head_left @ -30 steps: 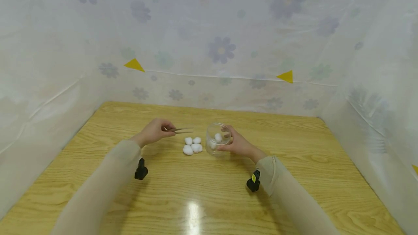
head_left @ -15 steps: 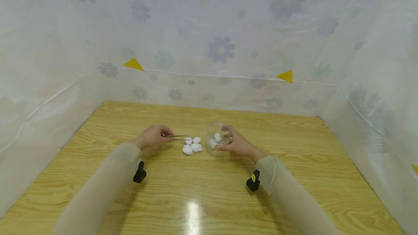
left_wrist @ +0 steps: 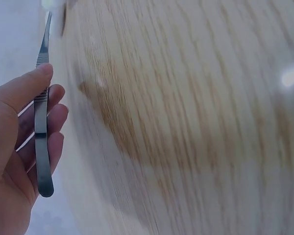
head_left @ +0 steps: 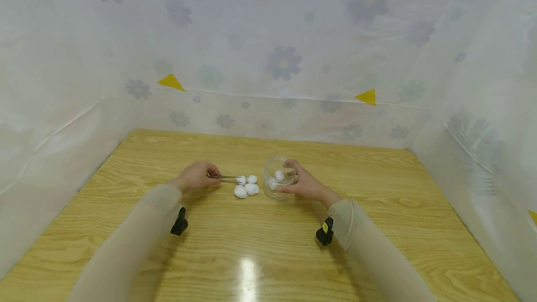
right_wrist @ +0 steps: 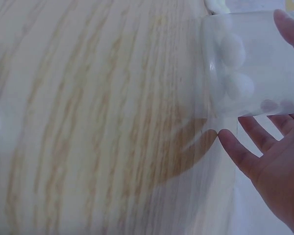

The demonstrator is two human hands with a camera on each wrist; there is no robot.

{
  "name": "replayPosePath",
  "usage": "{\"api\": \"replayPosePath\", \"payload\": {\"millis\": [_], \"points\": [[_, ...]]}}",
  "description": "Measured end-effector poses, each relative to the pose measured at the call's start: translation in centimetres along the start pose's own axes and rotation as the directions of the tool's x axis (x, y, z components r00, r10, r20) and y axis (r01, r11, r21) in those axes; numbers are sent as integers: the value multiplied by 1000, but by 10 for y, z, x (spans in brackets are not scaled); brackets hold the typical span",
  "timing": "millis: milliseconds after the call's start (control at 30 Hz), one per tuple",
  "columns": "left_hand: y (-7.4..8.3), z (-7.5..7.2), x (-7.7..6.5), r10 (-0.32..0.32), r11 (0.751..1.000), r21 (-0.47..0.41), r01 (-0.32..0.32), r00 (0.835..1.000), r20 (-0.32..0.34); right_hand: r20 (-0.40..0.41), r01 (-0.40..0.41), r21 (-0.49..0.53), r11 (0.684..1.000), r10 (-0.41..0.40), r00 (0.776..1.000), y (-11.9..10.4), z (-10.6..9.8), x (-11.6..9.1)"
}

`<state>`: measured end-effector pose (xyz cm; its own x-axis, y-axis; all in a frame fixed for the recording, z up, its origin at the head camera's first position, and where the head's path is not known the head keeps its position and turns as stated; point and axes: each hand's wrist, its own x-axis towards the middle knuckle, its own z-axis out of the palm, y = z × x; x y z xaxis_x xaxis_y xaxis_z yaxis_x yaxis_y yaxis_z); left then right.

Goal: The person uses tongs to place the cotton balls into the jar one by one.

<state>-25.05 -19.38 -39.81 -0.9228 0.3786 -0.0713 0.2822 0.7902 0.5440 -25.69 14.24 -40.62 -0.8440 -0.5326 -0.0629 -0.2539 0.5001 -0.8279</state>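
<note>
My left hand (head_left: 196, 176) pinches a pair of metal tweezers (left_wrist: 41, 117) between thumb and fingers. In the head view the tweezer tips, a little apart, lie over the far-left cotton ball (head_left: 241, 180) of a small cluster on the table. Beside it sit another cotton ball (head_left: 251, 179) behind and a larger one (head_left: 240, 192) in front. Just right of the cluster, my right hand (head_left: 309, 185) holds a clear jar (head_left: 270, 191) round its side. Cotton balls (right_wrist: 232, 51) show through the jar's wall in the right wrist view.
The wood-grain table (head_left: 260, 246) carries a bright light reflection near its front. Pale flowered sheeting (head_left: 268, 120) stands at the back and both sides, with yellow triangles (head_left: 171, 81) stuck on it. A small black camera (head_left: 179, 222) hangs at each wrist.
My left hand has come down and slightly toward me with the tweezers, whose tips moved from above the cluster onto the far-left cotton ball. The right hand and jar have stayed put.
</note>
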Motion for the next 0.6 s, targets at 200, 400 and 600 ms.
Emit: {"api": "replayPosePath", "payload": {"millis": [200,400,600], "points": [[1,2,4,-27,995,100,26,1000,5,-5,-1,-4,1000,1,1000,5,0,2],[2,1,4,-40,987,155,40,999,-2,-7,-2,-7,1000,2,1000,7,0,3],[1,0,2,-20,986,163,20,1000,1,-7,-15,-1,1000,15,1000,8,0,3]]}}
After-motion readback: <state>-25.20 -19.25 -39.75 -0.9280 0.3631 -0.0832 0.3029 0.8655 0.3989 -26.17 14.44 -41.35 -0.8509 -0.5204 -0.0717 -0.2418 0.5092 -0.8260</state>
